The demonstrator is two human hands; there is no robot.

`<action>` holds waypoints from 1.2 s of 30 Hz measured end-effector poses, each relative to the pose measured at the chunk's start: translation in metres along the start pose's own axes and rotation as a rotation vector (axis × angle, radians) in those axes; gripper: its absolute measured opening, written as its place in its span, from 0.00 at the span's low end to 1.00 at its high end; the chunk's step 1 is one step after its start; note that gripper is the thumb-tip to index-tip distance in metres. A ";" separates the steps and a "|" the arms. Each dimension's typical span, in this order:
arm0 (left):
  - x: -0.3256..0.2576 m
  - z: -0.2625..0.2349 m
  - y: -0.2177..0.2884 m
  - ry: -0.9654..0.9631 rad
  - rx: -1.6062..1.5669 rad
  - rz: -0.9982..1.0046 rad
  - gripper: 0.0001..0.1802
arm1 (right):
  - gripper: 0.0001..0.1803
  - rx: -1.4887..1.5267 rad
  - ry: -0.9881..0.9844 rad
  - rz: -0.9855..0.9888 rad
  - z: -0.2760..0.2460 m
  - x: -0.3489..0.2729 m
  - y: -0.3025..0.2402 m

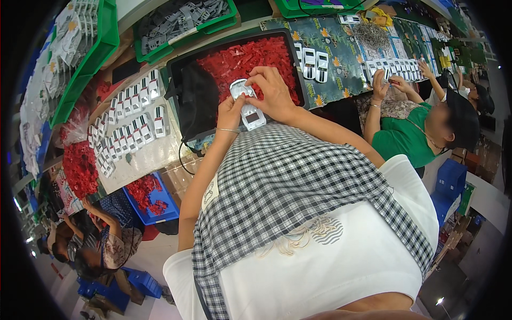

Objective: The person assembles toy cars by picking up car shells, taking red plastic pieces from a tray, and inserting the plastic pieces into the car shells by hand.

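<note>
A white toy car body [252, 118] is held over the near edge of a black tray [300, 69] heaped with red plastic parts. My left hand [230, 113] grips its left side with closed fingers. My right hand [273, 95] is bent over its upper end, fingers pinched against it. Between the two thumbs, a small red part [247, 96] shows at the car body; the fingers hide most of it. Dark material [193, 104], perhaps a bag, covers the tray's left side.
Rows of white toy cars [128, 140] stand on the left table. Further right, several more [321, 66] lie on a patterned cloth. Green bins [184, 29] hold grey parts. A blue bin [169, 207] holds red pieces. A co-worker in green [400, 136] sits at right.
</note>
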State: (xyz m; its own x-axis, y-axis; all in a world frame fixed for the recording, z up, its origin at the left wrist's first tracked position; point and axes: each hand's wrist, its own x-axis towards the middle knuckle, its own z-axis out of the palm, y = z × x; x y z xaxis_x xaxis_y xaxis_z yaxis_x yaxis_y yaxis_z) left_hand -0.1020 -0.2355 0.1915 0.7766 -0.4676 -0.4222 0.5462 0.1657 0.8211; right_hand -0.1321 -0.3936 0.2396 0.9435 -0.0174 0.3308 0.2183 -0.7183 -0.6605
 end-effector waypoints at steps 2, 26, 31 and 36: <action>-0.005 0.005 0.004 0.082 0.092 -0.021 0.10 | 0.21 0.054 -0.018 0.071 0.001 -0.002 -0.002; -0.023 0.011 0.021 0.161 0.592 0.369 0.11 | 0.20 0.698 -0.230 0.442 0.007 0.003 -0.002; -0.021 0.010 0.025 0.168 0.629 0.386 0.10 | 0.19 0.676 -0.235 0.407 0.012 0.004 0.000; -0.015 -0.009 0.023 0.153 0.464 0.328 0.09 | 0.18 0.548 -0.204 0.363 0.015 0.013 -0.010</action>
State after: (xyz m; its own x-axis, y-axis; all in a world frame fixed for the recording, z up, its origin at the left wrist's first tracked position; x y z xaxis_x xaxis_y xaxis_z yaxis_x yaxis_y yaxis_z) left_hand -0.0979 -0.2174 0.2135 0.9371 -0.3197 -0.1402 0.1020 -0.1332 0.9858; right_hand -0.1187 -0.3763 0.2400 0.9971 -0.0208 -0.0737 -0.0766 -0.2352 -0.9689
